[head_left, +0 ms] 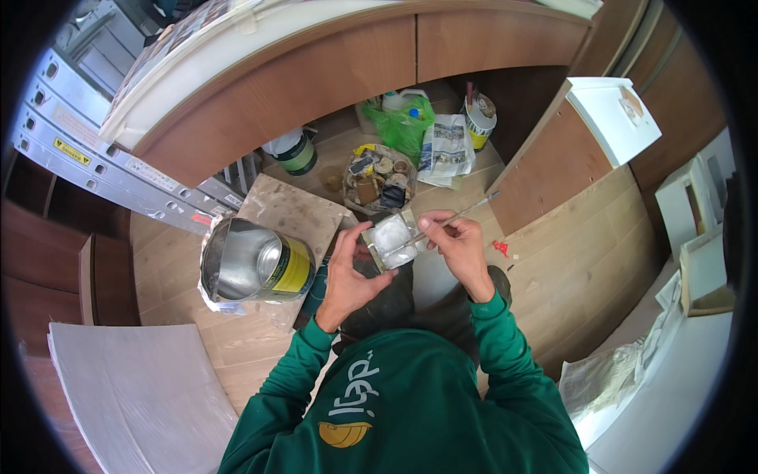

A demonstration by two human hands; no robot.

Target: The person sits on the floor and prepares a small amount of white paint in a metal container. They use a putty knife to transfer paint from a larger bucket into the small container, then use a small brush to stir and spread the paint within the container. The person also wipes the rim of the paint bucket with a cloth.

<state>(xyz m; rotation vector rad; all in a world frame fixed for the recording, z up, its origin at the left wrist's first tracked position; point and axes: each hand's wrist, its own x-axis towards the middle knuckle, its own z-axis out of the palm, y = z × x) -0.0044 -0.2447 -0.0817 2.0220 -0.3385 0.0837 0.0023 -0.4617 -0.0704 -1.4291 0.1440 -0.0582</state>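
My left hand (349, 273) grips a small square piece (390, 235) by its edges, fingers on its left side and thumb along the near edge. Its face is white, with a tan and greyish border; I cannot make out its exact kind. In my right hand (459, 251) a thin paintbrush (475, 207) is pinched between thumb and fingers. The handle points up to the far right, while the lower end lies over the white face. Whether the bristles touch it is too small to tell. Both hands are in front of my body, above my legs.
Left of my hands, a large open metal can (251, 257) stands by a stained board (288, 207). Beyond are a tub of small cans and tools (380, 178), a green bag (403, 130) and a paint bucket (478, 120). A wooden panel (545, 170) stands right.
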